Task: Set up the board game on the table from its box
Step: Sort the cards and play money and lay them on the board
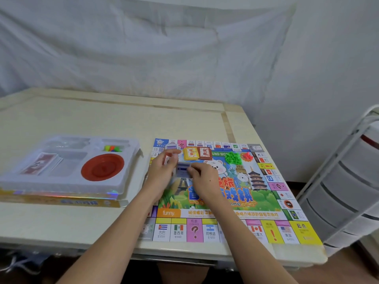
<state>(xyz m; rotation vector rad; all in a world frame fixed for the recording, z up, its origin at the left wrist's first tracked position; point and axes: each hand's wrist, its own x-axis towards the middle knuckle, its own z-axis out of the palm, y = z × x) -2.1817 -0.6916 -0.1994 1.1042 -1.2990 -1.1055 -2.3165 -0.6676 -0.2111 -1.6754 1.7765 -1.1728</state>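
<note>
**A:** Cream table [86,220] with a white sheet [143,48] hung behind it, that's the setup. Game board [266,206] is lying flat at the right end, long side running along the near edge, print reading upright from the player's seat.

**B:** What are the hands doing?

**A:** Both forearms reach in from the near edge and meet over the board's left half. Left hand [162,171] is curled around a small stack of cards [182,171], thumb on top. Right hand [205,179] has its fingers bent, pinching the top card of that stack at its right side. Blurry, so I can't read the cards.

**B:** Rest of the pieces?

**A:** Yellow card deck [191,153] and brownish-red one [205,153] side by side near the board's far edge, green houses [233,157] and red pieces [247,155] heaped just right of them. White plastic tray [127,181] sits on the box [61,200] at the left end, holding a red dish [103,167], paper money [42,162] and coloured pawns [112,148].
</note>
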